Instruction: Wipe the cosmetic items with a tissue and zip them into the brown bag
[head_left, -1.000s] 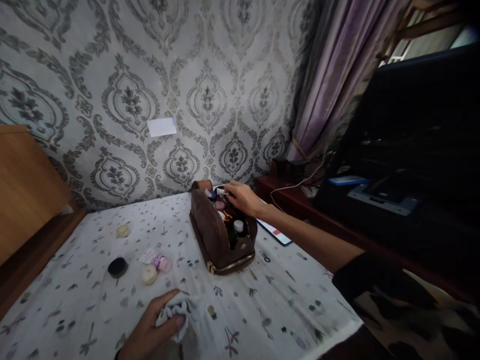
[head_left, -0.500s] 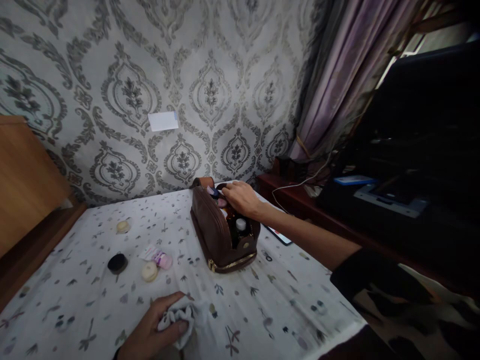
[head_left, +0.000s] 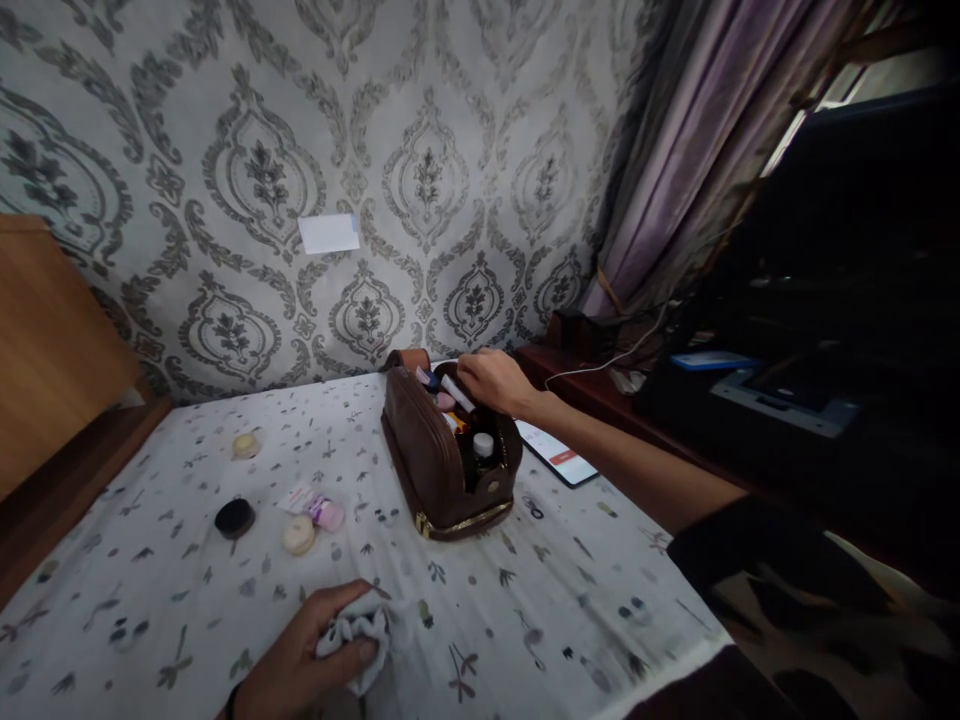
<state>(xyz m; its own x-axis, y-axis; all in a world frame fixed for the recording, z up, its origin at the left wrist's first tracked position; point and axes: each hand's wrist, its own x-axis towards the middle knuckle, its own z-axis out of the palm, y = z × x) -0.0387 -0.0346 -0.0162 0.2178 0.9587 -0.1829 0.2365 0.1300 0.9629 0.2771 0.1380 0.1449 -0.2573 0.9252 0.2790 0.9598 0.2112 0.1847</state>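
Head view. A brown bag (head_left: 424, 435) stands upright on a cloth-covered table (head_left: 600, 600), near the far edge and closer to the right edge than to the left. Its top is unzipped; inside show a white tube (head_left: 457, 393), a pink item (head_left: 444, 402) and a bottle (head_left: 484, 447) with a white cap. The right hand (head_left: 495, 382) lies at the far right side of the opening, its fingers curled and close together; their tips are hidden, so whether they pinch the rim or something within cannot be told. The right forearm crosses above a flat-screen device (head_left: 566, 462), which lies along the table's right edge, just beside the bag.

The left hand (head_left: 319, 640), toward the near edge, is closed around a crumpled pale cloth (head_left: 367, 632), with the thumb and fingers pressing it from opposite sides.

On the left half of the table, a yellowish jar (head_left: 244, 445) lies nearest the far edge and a round black item (head_left: 235, 518) nearer the left edge. Toward the middle, a cream-coloured round item (head_left: 299, 535) appears to touch a pink-and-white tube (head_left: 328, 513). Patterned wallpaper (head_left: 427, 150) rises behind the far edge.
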